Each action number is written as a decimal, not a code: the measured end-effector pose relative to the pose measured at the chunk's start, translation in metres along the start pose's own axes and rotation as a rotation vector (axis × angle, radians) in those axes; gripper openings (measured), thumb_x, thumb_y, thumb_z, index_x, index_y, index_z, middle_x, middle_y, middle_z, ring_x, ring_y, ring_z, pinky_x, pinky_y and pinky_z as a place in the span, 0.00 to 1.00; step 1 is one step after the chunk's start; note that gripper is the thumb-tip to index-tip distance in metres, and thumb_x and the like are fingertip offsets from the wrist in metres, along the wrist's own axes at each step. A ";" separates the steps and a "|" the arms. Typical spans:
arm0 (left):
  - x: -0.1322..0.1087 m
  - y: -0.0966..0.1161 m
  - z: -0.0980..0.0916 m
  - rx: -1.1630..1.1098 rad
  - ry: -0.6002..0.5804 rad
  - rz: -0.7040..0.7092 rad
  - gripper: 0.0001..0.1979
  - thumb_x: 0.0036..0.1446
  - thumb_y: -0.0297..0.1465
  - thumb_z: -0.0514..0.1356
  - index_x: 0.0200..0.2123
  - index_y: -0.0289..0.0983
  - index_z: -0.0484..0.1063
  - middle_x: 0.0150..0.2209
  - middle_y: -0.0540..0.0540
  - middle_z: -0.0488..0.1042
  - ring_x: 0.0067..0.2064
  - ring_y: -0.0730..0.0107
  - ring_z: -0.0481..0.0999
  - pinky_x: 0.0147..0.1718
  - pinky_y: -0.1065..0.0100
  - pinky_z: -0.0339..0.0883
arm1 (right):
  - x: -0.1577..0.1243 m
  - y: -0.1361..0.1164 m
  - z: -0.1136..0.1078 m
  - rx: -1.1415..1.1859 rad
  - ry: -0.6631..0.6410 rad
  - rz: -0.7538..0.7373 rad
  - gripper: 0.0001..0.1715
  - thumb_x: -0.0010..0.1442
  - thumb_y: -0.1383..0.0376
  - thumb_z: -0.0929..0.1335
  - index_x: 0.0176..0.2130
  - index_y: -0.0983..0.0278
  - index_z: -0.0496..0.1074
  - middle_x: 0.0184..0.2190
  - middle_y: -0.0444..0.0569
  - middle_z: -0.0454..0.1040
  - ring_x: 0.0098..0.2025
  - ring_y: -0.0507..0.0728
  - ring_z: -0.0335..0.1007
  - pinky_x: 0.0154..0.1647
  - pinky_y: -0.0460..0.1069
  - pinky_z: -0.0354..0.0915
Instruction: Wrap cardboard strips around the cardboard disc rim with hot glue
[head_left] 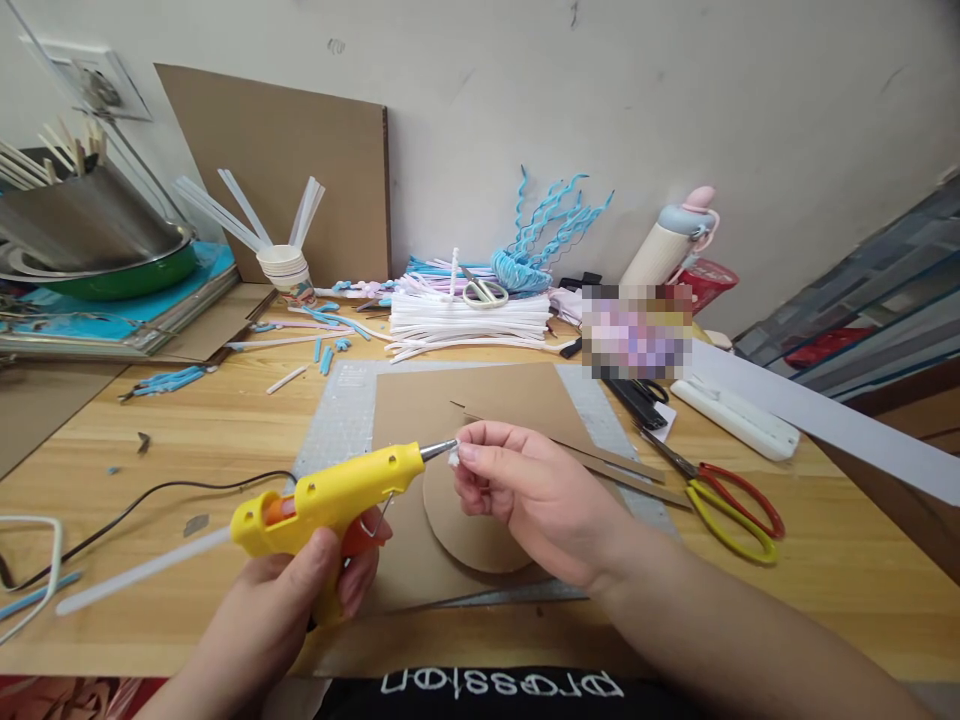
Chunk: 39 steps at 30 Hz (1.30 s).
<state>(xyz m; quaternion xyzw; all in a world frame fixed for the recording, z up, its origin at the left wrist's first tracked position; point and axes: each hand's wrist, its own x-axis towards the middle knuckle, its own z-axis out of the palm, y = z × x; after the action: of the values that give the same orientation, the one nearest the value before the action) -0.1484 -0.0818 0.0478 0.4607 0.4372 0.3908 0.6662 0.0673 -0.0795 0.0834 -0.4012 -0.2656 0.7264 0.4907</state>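
My left hand (319, 580) is closed around the handle of a yellow hot glue gun (345, 490), fingers by its orange trigger. A clear glue stick (150, 570) sticks out of the gun's back end. The metal nozzle points right and meets the fingertips of my right hand (517, 475). Those fingers pinch a small white piece (454, 456), mostly hidden, whose kind I cannot make out. Below my hands a round cardboard disc (457, 535) lies on a cardboard sheet (401, 400), partly covered by my right hand.
Red-and-yellow scissors (731, 515) and narrow cardboard strips (630, 470) lie to the right. Bundled white pipe cleaners (469, 325), small scissors (485, 292) and a paper cup (285, 270) of glue sticks stand behind. A black cord (172, 487) crosses the left side. A bottle (664, 245) is back right.
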 end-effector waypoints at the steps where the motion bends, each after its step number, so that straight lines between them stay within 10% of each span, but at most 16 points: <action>1: 0.000 0.000 0.000 -0.003 -0.002 -0.006 0.31 0.47 0.62 0.65 0.27 0.38 0.70 0.16 0.54 0.62 0.19 0.76 0.57 0.22 0.71 0.52 | 0.000 0.000 0.000 0.000 -0.002 -0.003 0.16 0.48 0.58 0.80 0.30 0.64 0.75 0.21 0.38 0.70 0.25 0.48 0.59 0.29 0.46 0.54; 39: 0.005 -0.010 -0.002 -0.193 -0.151 -0.073 0.31 0.51 0.62 0.63 0.32 0.37 0.72 0.15 0.58 0.57 0.17 0.82 0.54 0.23 0.73 0.46 | 0.009 0.022 0.012 0.404 -0.133 0.047 0.14 0.49 0.65 0.79 0.25 0.65 0.71 0.24 0.38 0.68 0.23 0.45 0.46 0.26 0.44 0.48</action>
<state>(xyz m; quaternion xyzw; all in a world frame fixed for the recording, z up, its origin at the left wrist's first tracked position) -0.1472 -0.0798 0.0367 0.4065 0.3626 0.3708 0.7522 0.0441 -0.0790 0.0701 -0.2518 -0.1370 0.8011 0.5254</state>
